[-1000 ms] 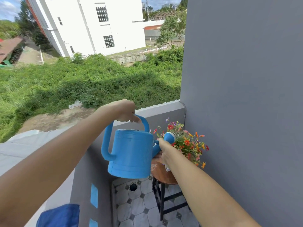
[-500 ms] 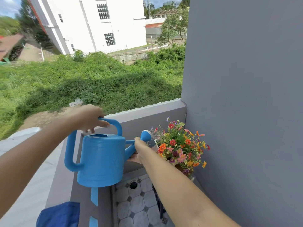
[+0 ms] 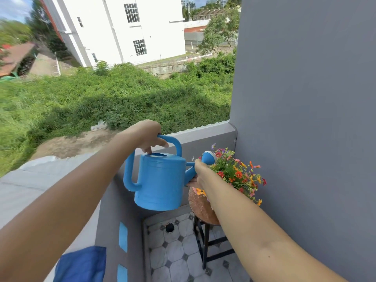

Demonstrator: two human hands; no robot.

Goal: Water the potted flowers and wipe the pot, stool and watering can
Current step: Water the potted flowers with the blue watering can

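I hold a blue plastic watering can [image 3: 162, 180] level in the air, in front of the balcony wall. My left hand [image 3: 145, 135] grips its top handle. My right hand [image 3: 200, 174] is closed around the spout just behind the rose head [image 3: 209, 157], which sits at the edge of the potted flowers [image 3: 238, 176]. The flowers are red, orange and pink with green leaves; the pot itself is hidden behind my right forearm. They stand on a round brown-topped stool [image 3: 200, 206] with black legs, in the corner by the grey wall.
A grey parapet wall [image 3: 203, 135] runs behind the can, and a tall grey wall [image 3: 305, 119] closes the right side. A blue cloth [image 3: 81, 265] lies on the ledge at lower left. The tiled floor [image 3: 177, 251] has a drain hole [image 3: 169, 227].
The can swung left and away from the flowers half a second ago; now it is back to the right, held level, with the spout head beside the flowers again.
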